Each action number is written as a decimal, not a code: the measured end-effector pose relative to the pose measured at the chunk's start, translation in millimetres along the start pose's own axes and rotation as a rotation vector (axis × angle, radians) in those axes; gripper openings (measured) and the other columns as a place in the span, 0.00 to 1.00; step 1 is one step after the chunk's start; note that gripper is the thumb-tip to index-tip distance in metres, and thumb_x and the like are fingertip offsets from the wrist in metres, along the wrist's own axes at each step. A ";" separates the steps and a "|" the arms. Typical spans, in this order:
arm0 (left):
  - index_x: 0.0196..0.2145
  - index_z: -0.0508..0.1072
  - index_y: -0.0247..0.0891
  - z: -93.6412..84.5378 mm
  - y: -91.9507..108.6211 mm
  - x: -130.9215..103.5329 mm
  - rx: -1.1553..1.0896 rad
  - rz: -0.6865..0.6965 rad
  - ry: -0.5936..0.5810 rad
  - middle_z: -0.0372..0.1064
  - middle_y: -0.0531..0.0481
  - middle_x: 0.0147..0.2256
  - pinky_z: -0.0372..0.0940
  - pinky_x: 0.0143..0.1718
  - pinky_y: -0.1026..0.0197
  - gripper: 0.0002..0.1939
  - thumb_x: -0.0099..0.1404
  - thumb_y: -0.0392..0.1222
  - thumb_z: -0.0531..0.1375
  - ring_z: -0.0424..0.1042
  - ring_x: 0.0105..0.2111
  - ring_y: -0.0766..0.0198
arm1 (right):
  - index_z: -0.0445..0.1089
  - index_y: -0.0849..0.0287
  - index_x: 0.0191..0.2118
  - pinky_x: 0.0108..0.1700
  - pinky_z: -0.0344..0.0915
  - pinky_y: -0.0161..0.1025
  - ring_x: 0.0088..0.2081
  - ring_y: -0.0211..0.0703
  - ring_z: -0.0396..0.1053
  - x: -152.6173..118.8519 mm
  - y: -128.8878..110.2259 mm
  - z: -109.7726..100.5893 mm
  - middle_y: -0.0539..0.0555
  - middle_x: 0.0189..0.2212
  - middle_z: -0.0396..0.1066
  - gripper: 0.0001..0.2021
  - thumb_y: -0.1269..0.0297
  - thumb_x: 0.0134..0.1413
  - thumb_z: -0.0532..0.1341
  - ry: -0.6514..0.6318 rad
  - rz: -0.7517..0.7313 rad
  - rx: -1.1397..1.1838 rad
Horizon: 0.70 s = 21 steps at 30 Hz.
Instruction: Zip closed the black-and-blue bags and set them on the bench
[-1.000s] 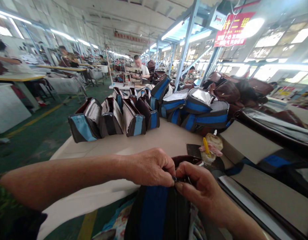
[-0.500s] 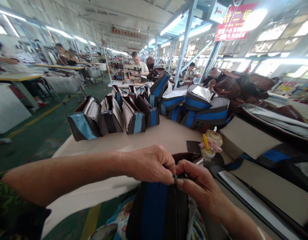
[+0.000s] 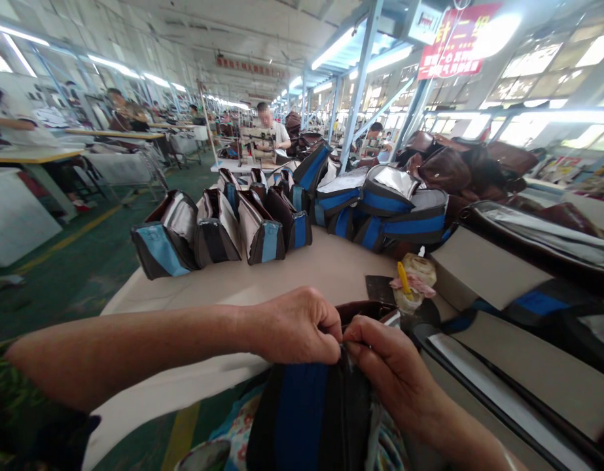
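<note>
A dark grey bag (image 3: 302, 418) with a wide blue stripe stands upright in front of my body, its brown edge showing behind my fingers. My left hand (image 3: 299, 325) comes in from the left, with thumb and fingers pinched on the bag's top edge. Close against it, my right hand (image 3: 380, 350) pinches the same edge from the right. Both hands are closed and their fingertips nearly touch. The exact spot between the fingertips is hidden.
Several striped bags (image 3: 216, 229) stand in rows on the pale table (image 3: 326, 265). More bags (image 3: 404, 203) pile up at the back right. A glue-stained jar (image 3: 419, 275) with a yellow-handled brush (image 3: 404, 279) sits right of centre. Flat bag panels (image 3: 542, 373) lie at the right.
Both hands keep their pinch on the bag's top edge. My right fingers have shifted slightly, and the small dark bit seen between the hands is now covered.
</note>
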<state>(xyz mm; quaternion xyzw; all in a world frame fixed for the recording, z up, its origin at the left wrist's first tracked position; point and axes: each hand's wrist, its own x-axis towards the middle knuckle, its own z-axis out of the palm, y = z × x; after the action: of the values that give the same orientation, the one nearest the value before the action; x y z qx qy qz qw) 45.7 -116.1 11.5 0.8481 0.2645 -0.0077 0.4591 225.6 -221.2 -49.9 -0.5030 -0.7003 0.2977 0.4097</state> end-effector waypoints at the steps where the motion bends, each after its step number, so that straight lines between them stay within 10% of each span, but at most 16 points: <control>1: 0.28 0.76 0.36 0.1 -0.8 -0.6 0.006 0.011 -0.001 0.61 0.58 0.21 0.53 0.20 0.68 0.07 0.55 0.39 0.59 0.59 0.22 0.70 | 0.66 0.58 0.33 0.32 0.55 0.36 0.29 0.37 0.59 -0.7 0.6 -0.5 0.47 0.27 0.62 0.11 0.67 0.66 0.51 -0.010 0.005 0.004; 13: 0.23 0.75 0.34 15.1 -17.1 1.5 0.244 0.297 0.195 0.69 0.54 0.22 0.56 0.27 0.65 0.06 0.54 0.33 0.58 0.64 0.23 0.69 | 0.64 0.56 0.37 0.33 0.56 0.36 0.31 0.37 0.60 -1.8 10.9 6.4 0.47 0.30 0.65 0.08 0.78 0.56 0.56 0.074 -0.142 -0.080; 21: 0.25 0.73 0.35 -14.7 -3.4 2.5 0.089 0.030 -0.092 0.60 0.55 0.22 0.55 0.25 0.64 0.23 0.71 0.51 0.52 0.58 0.24 0.67 | 0.63 0.58 0.41 0.36 0.61 0.39 0.35 0.43 0.64 -6.4 7.5 -1.1 0.54 0.34 0.69 0.11 0.82 0.61 0.52 0.023 -0.441 -0.278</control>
<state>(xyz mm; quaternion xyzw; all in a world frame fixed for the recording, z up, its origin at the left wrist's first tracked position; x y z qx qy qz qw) 42.9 -102.0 16.8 0.8702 0.2296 -0.0516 0.4329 231.0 -224.9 -57.4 -0.3930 -0.8226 0.0962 0.3995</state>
